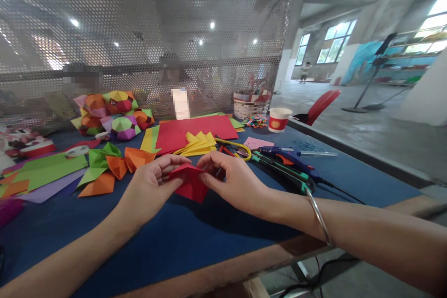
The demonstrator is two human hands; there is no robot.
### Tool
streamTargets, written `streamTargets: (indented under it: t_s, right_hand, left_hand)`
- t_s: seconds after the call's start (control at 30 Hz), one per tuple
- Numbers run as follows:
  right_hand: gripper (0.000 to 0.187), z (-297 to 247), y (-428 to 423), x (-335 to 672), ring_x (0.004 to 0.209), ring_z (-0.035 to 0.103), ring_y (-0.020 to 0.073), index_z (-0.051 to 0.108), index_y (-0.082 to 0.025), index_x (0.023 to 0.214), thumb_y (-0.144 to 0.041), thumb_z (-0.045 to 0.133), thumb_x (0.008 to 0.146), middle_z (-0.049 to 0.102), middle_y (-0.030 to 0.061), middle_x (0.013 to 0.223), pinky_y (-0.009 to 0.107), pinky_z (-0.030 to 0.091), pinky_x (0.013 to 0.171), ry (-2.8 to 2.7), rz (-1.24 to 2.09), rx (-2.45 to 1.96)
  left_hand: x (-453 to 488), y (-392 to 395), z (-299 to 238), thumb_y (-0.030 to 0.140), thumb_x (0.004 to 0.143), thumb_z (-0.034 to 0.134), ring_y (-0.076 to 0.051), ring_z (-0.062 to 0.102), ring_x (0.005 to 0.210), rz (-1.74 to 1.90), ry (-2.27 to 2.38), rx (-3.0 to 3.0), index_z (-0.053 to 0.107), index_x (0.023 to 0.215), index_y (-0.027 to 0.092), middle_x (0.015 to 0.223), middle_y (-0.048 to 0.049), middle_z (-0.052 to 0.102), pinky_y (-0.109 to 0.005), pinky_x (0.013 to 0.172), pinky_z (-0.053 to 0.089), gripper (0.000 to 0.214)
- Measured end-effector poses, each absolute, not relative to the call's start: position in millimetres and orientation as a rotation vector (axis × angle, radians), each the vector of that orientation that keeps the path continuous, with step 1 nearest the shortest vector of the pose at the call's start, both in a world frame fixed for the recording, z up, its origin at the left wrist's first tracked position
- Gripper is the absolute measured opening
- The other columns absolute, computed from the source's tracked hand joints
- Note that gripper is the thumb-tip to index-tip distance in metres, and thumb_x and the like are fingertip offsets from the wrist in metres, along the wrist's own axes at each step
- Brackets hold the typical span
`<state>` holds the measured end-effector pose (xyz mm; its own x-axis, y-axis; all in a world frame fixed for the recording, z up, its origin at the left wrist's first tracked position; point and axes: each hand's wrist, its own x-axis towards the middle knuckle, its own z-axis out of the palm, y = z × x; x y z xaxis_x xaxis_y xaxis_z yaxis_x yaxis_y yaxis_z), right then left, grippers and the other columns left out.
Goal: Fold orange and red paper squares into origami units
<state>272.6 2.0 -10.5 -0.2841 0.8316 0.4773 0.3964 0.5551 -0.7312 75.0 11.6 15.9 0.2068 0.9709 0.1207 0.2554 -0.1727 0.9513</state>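
A small folded piece of red paper (pixel 192 185) is held above the blue tabletop between my two hands. My left hand (pixel 153 181) pinches its left edge between thumb and fingers. On the right edge, the thumb and fingertips of my right hand (pixel 232 179) are closed on the same paper. Just beyond lie folded yellow paper pieces (pixel 199 143) and a large red sheet (pixel 195 130). Left of my left hand are folded orange pieces (pixel 117 166) and a folded green piece (pixel 101 160). Yellow-handled scissors (pixel 240 144) rest beyond my right hand.
A green and black utility knife (pixel 282 170) and a blue glue gun (pixel 296 160) lie right. Behind them stand a paper cup (pixel 279 120) and a woven basket (pixel 250 104). Paper balls (pixel 120 114) sit back left, near a perforated screen (pixel 139 32). Flat green paper (pixel 49 172) lies left.
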Motion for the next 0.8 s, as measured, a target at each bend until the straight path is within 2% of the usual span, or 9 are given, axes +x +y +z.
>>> streamTargets:
  t_s: [0.07,0.13,0.23,0.33,0.47,0.63,0.73,0.8]
  right_hand:
    - [0.023,-13.1,2.0,274.2,0.069,0.064,0.013,0.072,-0.016,0.108,-0.003,0.065,0.09,0.075,-0.0002,0.084,0.024,0.049,0.066,-1.96,0.387,-0.899]
    - [0.024,-13.7,1.0,276.7,0.078,0.067,0.0156,0.071,-0.016,0.112,-0.004,0.062,0.093,0.078,0.0033,0.092,0.026,0.052,0.072,-2.046,0.091,-0.773]
    - [0.019,-11.3,-1.7,281.2,0.087,0.068,0.0186,0.072,-0.015,0.113,-0.01,0.055,0.104,0.078,0.0072,0.098,0.029,0.055,0.078,-2.136,-0.305,-0.613]
    - [0.022,-8.5,-4.3,283.8,0.085,0.064,0.0193,0.073,-0.015,0.108,-0.014,0.051,0.108,0.076,0.0072,0.096,0.029,0.055,0.076,-2.158,-0.517,-0.533]
    - [0.025,-6.7,-7.1,282.9,0.085,0.063,0.0184,0.073,-0.015,0.102,-0.013,0.049,0.109,0.075,0.007,0.097,0.028,0.055,0.075,-2.148,-0.606,-0.477]
    - [0.028,-3.9,-11.9,281.6,0.089,0.064,0.0181,0.072,-0.019,0.1,-0.015,0.046,0.11,0.076,0.0068,0.099,0.028,0.054,0.077,-2.178,-0.563,-0.55]
    - [0.024,-3.7,-12.6,281.4,0.089,0.064,0.0184,0.071,-0.019,0.1,-0.014,0.048,0.108,0.075,0.0076,0.1,0.03,0.055,0.082,-2.14,-0.483,-0.56]
    - [0.021,-5.0,-11.3,280.7,0.09,0.065,0.0187,0.07,-0.018,0.101,-0.012,0.051,0.105,0.074,0.0081,0.101,0.031,0.055,0.085,-2.103,-0.39,-0.556]
  left_hand:
    - [74.2,11.5,15.0,0.04,0.056,0.077,-0.022,0.08,0.081,1.026,1.189,1.608,0.072,0.096,0.02,0.083,-0.0026,0.084,-0.027,0.075,0.061,0.045]
    - [73.4,10.5,14.4,0.038,0.056,0.077,-0.023,0.08,0.081,1.047,1.186,1.678,0.073,0.093,0.02,0.081,-0.0029,0.084,-0.029,0.077,0.062,0.041]
    - [72.5,8.6,14.6,0.031,0.057,0.073,-0.024,0.08,0.083,1.109,1.146,1.813,0.075,0.088,0.021,0.081,-0.0024,0.083,-0.03,0.082,0.063,0.032]
    - [71.5,7.0,15.2,0.027,0.059,0.067,-0.023,0.078,0.079,1.16,1.114,1.934,0.077,0.081,0.022,0.08,-0.0013,0.082,-0.029,0.077,0.062,0.025]
    - [69.2,4.1,13.8,0.026,0.065,0.063,-0.023,0.078,0.077,1.206,1.092,2.06,0.078,0.08,0.022,0.081,-0.0014,0.082,-0.028,0.07,0.061,0.022]
    - [65.1,-0.7,8.7,0.019,0.067,0.061,-0.024,0.08,0.087,1.233,1.068,2.081,0.079,0.091,0.023,0.092,-0.0015,0.084,-0.029,0.075,0.063,0.03]
    - [63.7,-1.9,6.6,0.021,0.071,0.067,-0.024,0.081,0.093,1.264,1.031,2.09,0.078,0.093,0.023,0.096,-0.0024,0.084,-0.029,0.079,0.065,0.025]
    - [64.2,-2.1,6.9,0.023,0.073,0.072,-0.023,0.08,0.09,1.248,1.031,2.077,0.078,0.094,0.023,0.095,-0.0024,0.083,-0.027,0.076,0.065,0.022]
